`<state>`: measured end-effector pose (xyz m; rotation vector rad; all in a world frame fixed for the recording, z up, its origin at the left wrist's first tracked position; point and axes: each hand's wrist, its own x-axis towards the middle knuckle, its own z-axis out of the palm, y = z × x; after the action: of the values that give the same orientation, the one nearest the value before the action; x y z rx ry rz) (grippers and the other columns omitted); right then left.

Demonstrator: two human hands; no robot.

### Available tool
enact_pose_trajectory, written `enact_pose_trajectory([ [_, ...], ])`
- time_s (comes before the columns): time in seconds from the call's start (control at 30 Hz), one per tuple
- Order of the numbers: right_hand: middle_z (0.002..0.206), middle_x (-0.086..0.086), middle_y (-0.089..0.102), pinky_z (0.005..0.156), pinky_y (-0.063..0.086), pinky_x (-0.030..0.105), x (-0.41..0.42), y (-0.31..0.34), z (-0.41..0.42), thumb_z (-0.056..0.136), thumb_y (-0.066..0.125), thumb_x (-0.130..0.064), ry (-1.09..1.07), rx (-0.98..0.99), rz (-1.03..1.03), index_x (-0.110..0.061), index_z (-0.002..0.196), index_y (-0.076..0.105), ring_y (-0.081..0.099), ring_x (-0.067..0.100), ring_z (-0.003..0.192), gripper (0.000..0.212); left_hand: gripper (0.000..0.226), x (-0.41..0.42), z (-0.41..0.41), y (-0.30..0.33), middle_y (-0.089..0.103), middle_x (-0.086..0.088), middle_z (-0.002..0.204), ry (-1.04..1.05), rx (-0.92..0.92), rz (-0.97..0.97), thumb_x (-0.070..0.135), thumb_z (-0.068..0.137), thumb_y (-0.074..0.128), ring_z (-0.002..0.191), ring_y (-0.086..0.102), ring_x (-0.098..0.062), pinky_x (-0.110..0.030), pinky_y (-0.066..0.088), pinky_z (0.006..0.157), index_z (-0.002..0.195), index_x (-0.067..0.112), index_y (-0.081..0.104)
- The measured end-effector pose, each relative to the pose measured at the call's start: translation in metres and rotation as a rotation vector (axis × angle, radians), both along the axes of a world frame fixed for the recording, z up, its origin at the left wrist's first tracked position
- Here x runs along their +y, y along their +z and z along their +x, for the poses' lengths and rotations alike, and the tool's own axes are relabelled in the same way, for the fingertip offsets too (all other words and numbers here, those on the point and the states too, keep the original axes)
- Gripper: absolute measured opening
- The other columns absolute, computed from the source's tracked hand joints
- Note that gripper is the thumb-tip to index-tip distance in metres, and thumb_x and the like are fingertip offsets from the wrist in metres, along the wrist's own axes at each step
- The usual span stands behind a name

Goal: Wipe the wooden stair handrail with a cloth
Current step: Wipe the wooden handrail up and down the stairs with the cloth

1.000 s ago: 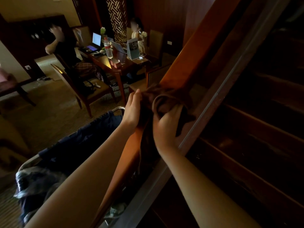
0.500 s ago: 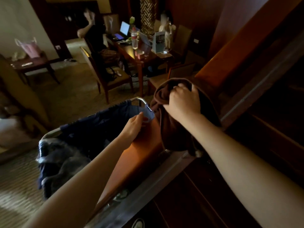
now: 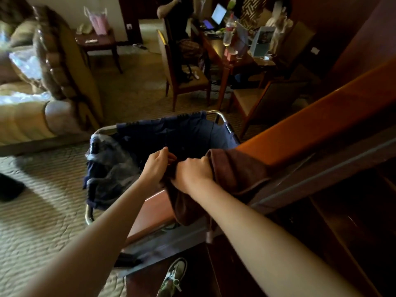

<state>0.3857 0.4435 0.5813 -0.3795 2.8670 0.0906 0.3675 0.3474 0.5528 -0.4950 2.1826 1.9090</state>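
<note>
We stood on dark wooden stairs over a carpeted room [image 3: 53,211] with a sofa [image 3: 32,108] and a cluttered worktop [image 3: 216,48]. A metal-framed cart [image 3: 216,113] beside the handrail [image 3: 310,123] held a navy bag with crumpled fabric. Our left hand [image 3: 156,166] pinched and our right hand [image 3: 192,172] gripped the brown cloth [image 3: 233,172] draped over the handrail.

My forearms are bare to the edge of view, with no sleeve, watch or ring showing on my left hand [image 3: 157,166] or right hand [image 3: 192,173]. Below, one foot wears a pale lace-up shoe [image 3: 172,277] with white laces.
</note>
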Motion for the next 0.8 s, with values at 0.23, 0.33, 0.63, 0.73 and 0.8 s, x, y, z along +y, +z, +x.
enact_pose_trajectory([
  [0.23,0.119,0.009,0.062,0.101,0.029,0.042,0.068,0.044,-0.042,0.092,0.047,-0.036,-0.31,0.127,0.079,-0.015,0.113,0.062,0.055,0.029,0.111,0.033,0.042,0.004,0.002,0.007,0.063,-0.008,0.085,-0.13,-0.027,-0.037,0.03,0.102,0.031,0.075,0.059,-0.017,-0.021,0.048,0.063,0.102,0.0,0.061],
  [0.33,0.119,0.009,0.061,0.1,0.03,0.041,0.082,0.051,-0.045,0.093,0.045,-0.042,-0.344,0.093,0.135,-0.014,0.114,0.061,0.055,0.029,0.11,0.038,0.042,0.012,-0.001,0.014,0.063,-0.007,0.087,-0.16,-0.013,-0.022,0.029,0.102,0.032,0.081,0.06,-0.018,-0.023,0.047,0.071,0.106,-0.001,0.061],
  [0.63,0.098,0.004,0.069,0.097,0.03,0.041,0.017,0.004,-0.007,0.092,0.045,-0.047,-0.121,0.135,-0.057,-0.017,0.097,0.066,0.063,0.026,0.096,0.037,0.033,0.012,-0.018,0.011,0.06,-0.009,0.083,-0.206,-0.022,-0.08,0.027,0.1,0.039,0.072,0.056,-0.015,-0.025,0.045,0.064,0.099,0.003,0.061],
  [0.73,0.076,0.005,0.07,0.09,0.041,0.037,0.032,0.01,-0.013,0.074,0.071,-0.041,-0.213,0.399,-0.113,-0.014,0.076,0.069,0.066,0.025,0.077,0.028,0.029,0.024,-0.035,0.019,0.06,-0.011,0.086,-0.272,0.028,-0.09,0.022,0.099,0.041,0.077,0.055,-0.018,-0.027,0.045,0.067,0.1,0.002,0.061],
  [0.8,0.056,0.003,0.064,0.08,0.05,0.035,0.047,0.018,-0.016,0.053,0.084,-0.035,-0.3,0.532,-0.136,-0.015,0.057,0.064,0.063,0.022,0.06,0.029,0.022,0.045,-0.046,0.032,0.061,-0.009,0.089,-0.331,0.079,-0.06,0.014,0.097,0.04,0.084,0.057,-0.019,-0.029,0.047,0.073,0.099,0.005,0.06],
])
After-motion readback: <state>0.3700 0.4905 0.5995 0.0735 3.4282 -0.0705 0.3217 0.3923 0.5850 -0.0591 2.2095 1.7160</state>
